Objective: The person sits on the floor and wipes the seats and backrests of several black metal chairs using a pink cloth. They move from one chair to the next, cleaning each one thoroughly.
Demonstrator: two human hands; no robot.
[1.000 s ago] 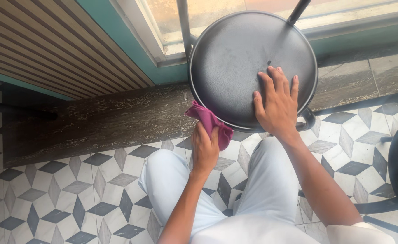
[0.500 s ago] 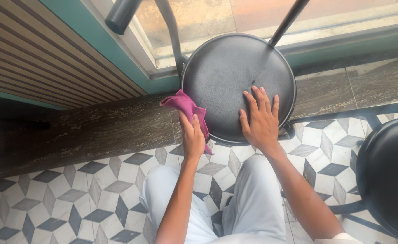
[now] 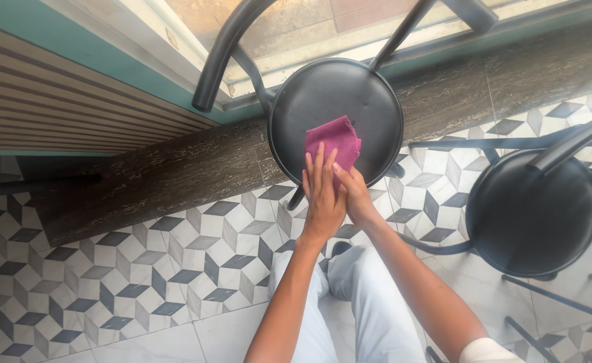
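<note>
A magenta cloth (image 3: 335, 142) lies on the round black seat (image 3: 370, 101) of a metal chair by the window. My left hand (image 3: 323, 195) rests on the cloth's near edge, fingers stretched forward and pressing it to the seat. My right hand (image 3: 355, 193) sits right against the left one at the seat's near rim. Its fingertips are on the cloth's near corner and partly hidden behind my left hand. My legs in pale trousers (image 3: 370, 302) are below, on the patterned tile floor.
The chair's curved black backrest (image 3: 219, 50) arches over the seat's far left. A second black chair (image 3: 534, 212) stands to the right, with its legs spreading over the tiles. A slatted wall panel (image 3: 61, 101) and a dark stone strip (image 3: 155, 178) run along the left.
The cloth moved from the seat's left rim onto the top of the seat. My right hand left the seat's surface and joined my left hand at the cloth. The view has pulled back.
</note>
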